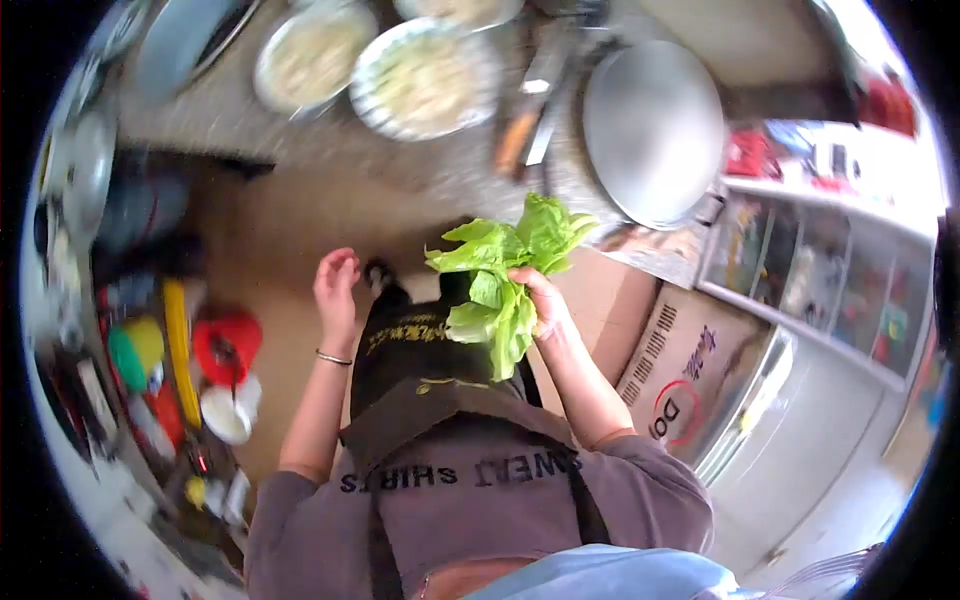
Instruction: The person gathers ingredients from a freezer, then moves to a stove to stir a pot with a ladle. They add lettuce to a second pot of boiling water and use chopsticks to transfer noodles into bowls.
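My right hand (540,298) is closed around the stems of a bunch of green leafy lettuce (505,270), held in front of my apron at the counter's edge. The leaves fan out to the left, upward and downward from my fingers. My left hand (337,285) is raised apart from the lettuce, its fingers loosely bent and nothing visible in it. A bracelet circles the left wrist. Beyond the lettuce, a knife (518,138) with a wooden handle lies on the counter (400,165), beside another blade.
White bowls (425,80) of pale shredded food stand on the counter, with a round metal lid (655,130) to their right. A cardboard box (690,365) and glass-fronted cabinet (810,270) are at right. A red container (227,345) and several items crowd the left.
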A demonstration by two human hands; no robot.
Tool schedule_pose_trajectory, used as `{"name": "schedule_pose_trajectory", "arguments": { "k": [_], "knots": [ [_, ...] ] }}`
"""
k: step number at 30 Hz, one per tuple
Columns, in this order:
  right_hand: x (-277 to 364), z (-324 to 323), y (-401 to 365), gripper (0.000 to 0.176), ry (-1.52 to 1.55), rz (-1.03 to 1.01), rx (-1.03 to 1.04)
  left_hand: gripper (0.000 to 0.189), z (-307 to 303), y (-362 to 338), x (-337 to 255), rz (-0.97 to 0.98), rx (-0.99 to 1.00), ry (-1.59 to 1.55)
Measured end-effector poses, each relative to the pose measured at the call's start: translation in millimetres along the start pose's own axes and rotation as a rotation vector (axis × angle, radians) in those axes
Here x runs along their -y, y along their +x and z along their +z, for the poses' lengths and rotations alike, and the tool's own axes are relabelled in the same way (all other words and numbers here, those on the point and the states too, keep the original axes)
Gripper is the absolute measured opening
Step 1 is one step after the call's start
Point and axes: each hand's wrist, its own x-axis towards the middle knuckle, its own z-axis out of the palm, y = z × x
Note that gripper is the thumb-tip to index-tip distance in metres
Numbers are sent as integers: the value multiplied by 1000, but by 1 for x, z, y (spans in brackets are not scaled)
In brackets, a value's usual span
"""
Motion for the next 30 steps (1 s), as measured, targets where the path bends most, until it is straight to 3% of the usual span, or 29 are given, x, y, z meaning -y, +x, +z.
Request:
{"name": "schedule_pose_trajectory", "arguments": {
  "k": [3,6,7,10,11,13,14,16,19,22,26,30],
  "knots": [
    [100,-41,-50,35,-40,-386,-113,20,150,29,-87,341,291,55],
    [196,-59,-112,32,-19,-677,-297,33,315,54,-121,629,624,188],
    [223,-79,-127,32,22,-753,-263,38,368,47,-133,714,678,363],
    [294,-114,-177,33,170,-923,-133,47,516,35,-137,1030,728,756],
    [316,-146,-182,32,205,-929,-81,47,555,39,-123,1043,763,752],
    [342,-164,-209,32,275,-1019,-164,51,619,47,-97,1253,589,1124],
    [342,-167,-203,32,293,-1068,-194,51,624,59,-90,1267,623,1104],
    [357,-188,-215,30,329,-1095,-157,55,644,63,-88,1100,672,1383],
    [361,-197,-222,33,369,-1089,-192,53,640,69,-97,1054,780,1294],
    [372,-210,-222,33,334,-1180,-218,46,644,64,-128,1232,771,1152],
    [388,-202,-202,40,281,-1252,-222,42,596,42,-246,1302,683,1154],
    [406,-154,-157,55,-140,-1270,-230,43,506,57,-331,1278,475,1168]
  ]
}}
